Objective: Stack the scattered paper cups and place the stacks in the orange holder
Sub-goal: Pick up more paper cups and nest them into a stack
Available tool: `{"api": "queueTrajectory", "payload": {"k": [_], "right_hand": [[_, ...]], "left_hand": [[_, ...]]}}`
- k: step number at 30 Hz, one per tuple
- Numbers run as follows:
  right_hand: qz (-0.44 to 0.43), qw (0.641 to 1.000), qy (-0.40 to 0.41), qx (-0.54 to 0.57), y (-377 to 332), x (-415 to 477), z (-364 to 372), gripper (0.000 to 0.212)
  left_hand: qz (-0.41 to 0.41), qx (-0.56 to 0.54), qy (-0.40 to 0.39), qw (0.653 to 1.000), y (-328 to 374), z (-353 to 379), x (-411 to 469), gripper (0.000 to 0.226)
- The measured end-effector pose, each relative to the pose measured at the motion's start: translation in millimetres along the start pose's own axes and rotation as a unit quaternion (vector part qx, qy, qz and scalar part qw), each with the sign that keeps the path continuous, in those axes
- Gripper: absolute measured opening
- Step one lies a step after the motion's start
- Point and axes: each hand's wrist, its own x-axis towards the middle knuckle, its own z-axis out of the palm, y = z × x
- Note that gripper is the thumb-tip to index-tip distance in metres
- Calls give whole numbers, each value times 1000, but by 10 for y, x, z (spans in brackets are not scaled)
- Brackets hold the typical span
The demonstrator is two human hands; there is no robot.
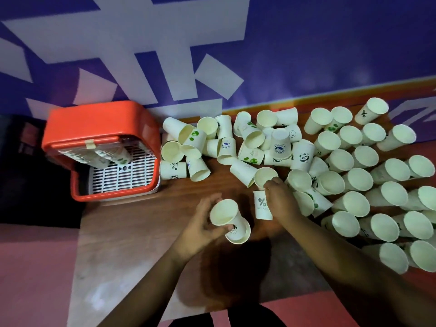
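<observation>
Nesting stack (230,223), head view: the short run of cups in the left hand is tilted, mouth up and away from the person. By judgement, a fresh cup pushed in off-axis could catch the rim, crease it or jam.
Standing cups (354,182): these are packed rim to rim on the right of the table (132,227), just beside the right forearm. A careless sweep of that arm would likely knock several over.
Tumbled cups (224,145): these lie on their sides in a heap between the holder and the standing ones. A nudge could probably send some rolling towards the table's near edge.
Orange holder (106,109): it sits at the table's far left corner against the wall, well apart from both hands. Finished stacks (111,158) already lie on its white grid (122,178). A loosely held stack might slide apart on the way over.
Left hand (200,223): the fingers are curled right round the nesting stack in a full wrap, carrying it clear of the table.
Right hand (280,201): the fingertips are drawn narrowly together at the rim of a single cup (264,177).
Percent-marked cup (262,205): it sits against the right palm, touching. Whether it is gripped too cannot be told.
</observation>
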Motion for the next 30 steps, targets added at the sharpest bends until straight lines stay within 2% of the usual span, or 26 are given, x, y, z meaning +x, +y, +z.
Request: {"api": "queueTrajectory", "payload": {"k": [5, 11, 14, 18, 22, 24, 27, 30], "right_hand": [[2, 985, 113, 128, -182, -123, -156, 7], [22, 960, 149, 236, -223, -452, -309, 11], [14, 951, 165, 260, -192, -620, -347, 11], [51, 938, 132, 315, -216, -829, -438, 15], [28, 945, 73, 316, -176, -1031, -417, 14], [20, 951, 56, 305, -183, -1120, -408, 13], [6, 955, 42, 292, -251, -1175, -357, 15], [-4, 959, 20, 284, -340, -1191, -285, 18]], "left_hand": [[6, 79, -34, 996, -115, 97, -104, 82], [28, 224, -39, 973, -349, 260, -18, 82], [17, 249, -60, 967, -411, 320, 40, 85], [-1, 219, -94, 971, -456, 396, 88, 88], [1, 192, -166, 967, -480, 389, 122, 105], [23, 223, -166, 960, -528, 262, 142, 94], [10, 217, -69, 974, -600, 17, 219, 84], [-36, 222, -9, 974, -466, -109, 344, 47]]}}
